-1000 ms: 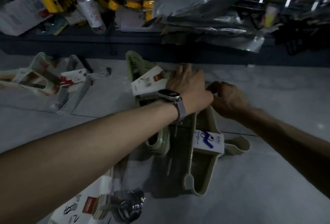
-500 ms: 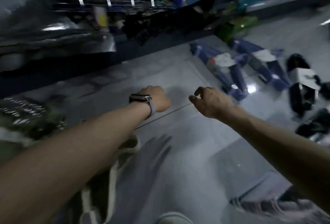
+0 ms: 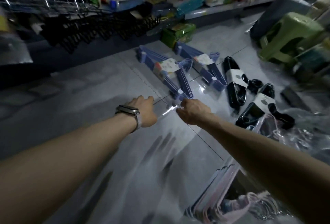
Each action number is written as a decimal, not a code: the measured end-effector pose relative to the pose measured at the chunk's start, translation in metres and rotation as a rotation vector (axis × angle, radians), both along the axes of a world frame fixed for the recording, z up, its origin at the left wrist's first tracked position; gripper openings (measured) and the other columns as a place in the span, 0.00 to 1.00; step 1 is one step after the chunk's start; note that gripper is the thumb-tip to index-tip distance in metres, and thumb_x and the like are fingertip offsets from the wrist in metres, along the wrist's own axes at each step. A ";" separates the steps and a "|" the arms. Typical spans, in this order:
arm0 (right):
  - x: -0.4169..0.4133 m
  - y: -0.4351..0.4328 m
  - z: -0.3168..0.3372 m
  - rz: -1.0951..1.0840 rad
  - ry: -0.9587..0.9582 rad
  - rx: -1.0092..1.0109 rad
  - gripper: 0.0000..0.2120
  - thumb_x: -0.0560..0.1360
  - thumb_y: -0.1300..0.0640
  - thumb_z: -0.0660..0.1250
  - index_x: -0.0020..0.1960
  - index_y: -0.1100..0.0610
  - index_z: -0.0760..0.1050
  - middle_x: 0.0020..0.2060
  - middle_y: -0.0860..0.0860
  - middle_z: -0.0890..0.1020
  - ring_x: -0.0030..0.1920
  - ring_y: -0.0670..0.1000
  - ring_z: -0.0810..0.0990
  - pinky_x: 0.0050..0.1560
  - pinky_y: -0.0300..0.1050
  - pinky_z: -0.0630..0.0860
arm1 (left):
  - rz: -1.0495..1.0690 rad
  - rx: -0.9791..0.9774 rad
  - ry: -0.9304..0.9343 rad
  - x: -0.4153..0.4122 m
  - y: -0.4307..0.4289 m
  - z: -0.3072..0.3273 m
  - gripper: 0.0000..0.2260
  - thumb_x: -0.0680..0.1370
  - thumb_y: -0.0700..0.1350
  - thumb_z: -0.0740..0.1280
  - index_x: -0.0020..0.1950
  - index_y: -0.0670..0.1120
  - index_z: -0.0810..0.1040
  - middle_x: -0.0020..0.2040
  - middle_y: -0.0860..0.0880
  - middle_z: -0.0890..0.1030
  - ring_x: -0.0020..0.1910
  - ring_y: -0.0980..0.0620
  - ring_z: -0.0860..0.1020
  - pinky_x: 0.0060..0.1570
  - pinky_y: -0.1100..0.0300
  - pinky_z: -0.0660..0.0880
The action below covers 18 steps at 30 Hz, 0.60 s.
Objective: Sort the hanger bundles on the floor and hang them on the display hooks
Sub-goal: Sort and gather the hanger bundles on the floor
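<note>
Since both arms were stretched out low over the floor tiles, I'd say the person was going for the nearest blue hanger bundle [image 3: 171,73], which lay flat on the floor. The right hand [image 3: 192,110] was right at its near tip, fingers spread and half bent with nothing in them yet. It was too blurry to say if the fingertips touched it. The left hand [image 3: 144,111], the one with the wristwatch [image 3: 127,112], hung a bit short of that tip and to the left. It held nothing, but its fingers were tucked behind the knuckles, so I honestly couldn't tell if it was loose or fisted.

If it were me, I'd skip the skinny tip and grab around the paper label [image 3: 167,66] in the middle, so the bundle comes up as one piece instead of fanning out. The other hand could then steady the far arm.

Orientation-wise, that bundle's long axis ran diagonally, from the far end near the shelf foot down to the near tip by the right hand. Its hooks [image 3: 185,62] stuck out sideways toward the second blue bundle [image 3: 203,63] just beyond it. Two black hanger bundles [image 3: 234,80] sat further out on that same side. The display hooks [image 3: 59,0] were up and to the left of it, so it'd need swinging round hooks-first.
</note>
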State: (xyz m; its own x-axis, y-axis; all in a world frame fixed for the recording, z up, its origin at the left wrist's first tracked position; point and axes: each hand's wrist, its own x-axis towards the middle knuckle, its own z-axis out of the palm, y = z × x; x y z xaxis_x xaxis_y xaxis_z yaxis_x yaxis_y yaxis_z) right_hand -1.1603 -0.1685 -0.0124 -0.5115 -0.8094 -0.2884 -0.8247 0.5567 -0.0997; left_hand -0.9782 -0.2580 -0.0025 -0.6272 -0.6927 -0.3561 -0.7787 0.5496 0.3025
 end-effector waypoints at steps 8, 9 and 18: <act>-0.033 -0.037 -0.003 -0.079 -0.124 -0.144 0.18 0.81 0.45 0.62 0.67 0.52 0.74 0.55 0.55 0.79 0.47 0.53 0.79 0.46 0.50 0.81 | 0.033 0.014 -0.043 0.009 -0.044 -0.016 0.33 0.77 0.50 0.64 0.81 0.50 0.58 0.70 0.41 0.71 0.65 0.38 0.75 0.61 0.46 0.76; -0.037 -0.037 -0.006 -0.101 -0.155 -0.169 0.19 0.81 0.44 0.63 0.68 0.53 0.73 0.56 0.55 0.79 0.48 0.54 0.79 0.47 0.50 0.80 | 0.031 0.031 -0.057 0.004 -0.047 -0.018 0.33 0.77 0.50 0.64 0.81 0.50 0.57 0.70 0.41 0.71 0.64 0.38 0.75 0.61 0.46 0.77; -0.098 -0.033 0.002 -0.218 -0.159 -0.144 0.24 0.80 0.41 0.64 0.72 0.50 0.72 0.58 0.55 0.79 0.53 0.57 0.78 0.50 0.52 0.78 | -0.123 0.041 -0.132 -0.089 -0.084 0.021 0.33 0.76 0.48 0.63 0.80 0.50 0.58 0.71 0.42 0.71 0.66 0.40 0.74 0.61 0.45 0.77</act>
